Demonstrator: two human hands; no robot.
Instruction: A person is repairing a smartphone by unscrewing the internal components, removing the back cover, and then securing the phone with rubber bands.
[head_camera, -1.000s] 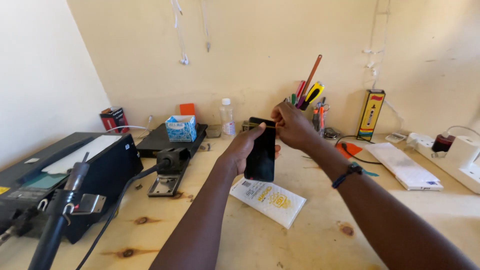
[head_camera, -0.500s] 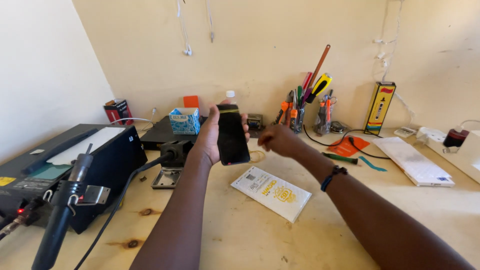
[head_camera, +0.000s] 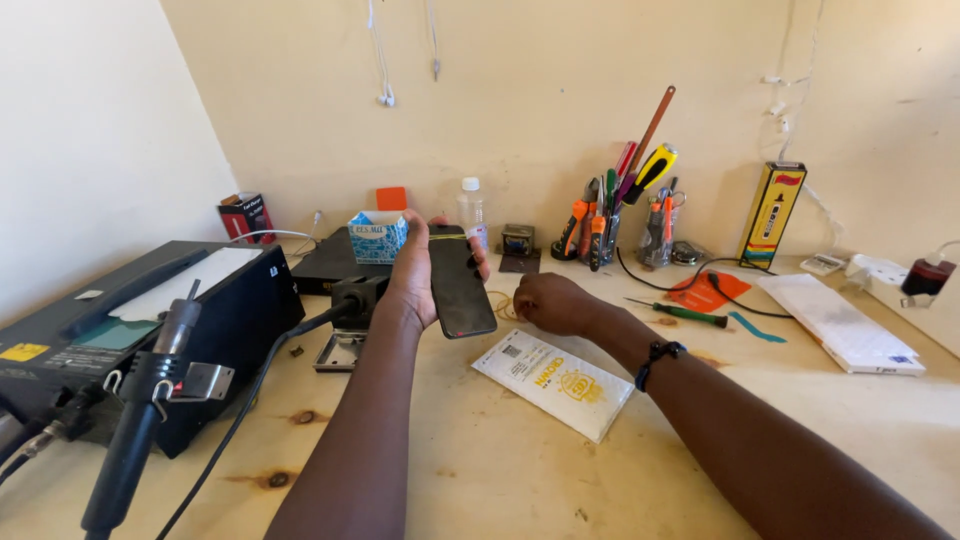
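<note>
My left hand (head_camera: 410, 275) holds a black phone (head_camera: 460, 285) upright above the wooden bench, screen toward me, with a thin yellow rubber band (head_camera: 447, 237) around its top end. My right hand (head_camera: 560, 303) rests low on the bench just right of the phone, fingers curled down beside a small pile of loose rubber bands (head_camera: 503, 305). Whether it grips one is hidden by the fingers. A white printed packet (head_camera: 555, 380) lies flat in front of that hand.
A black rework station (head_camera: 150, 320) with its hot-air wand (head_camera: 150, 400) and cable fills the left. A metal frame (head_camera: 343, 350), blue box (head_camera: 377, 238), small bottle (head_camera: 472, 212) and tool holders (head_camera: 600, 225) stand behind. A screwdriver (head_camera: 680, 312) and a white pouch (head_camera: 840, 325) lie on the right.
My left hand has carried the phone leftward and kept it raised. My right hand has let go of the phone's top and dropped to the bench by the rubber bands.
</note>
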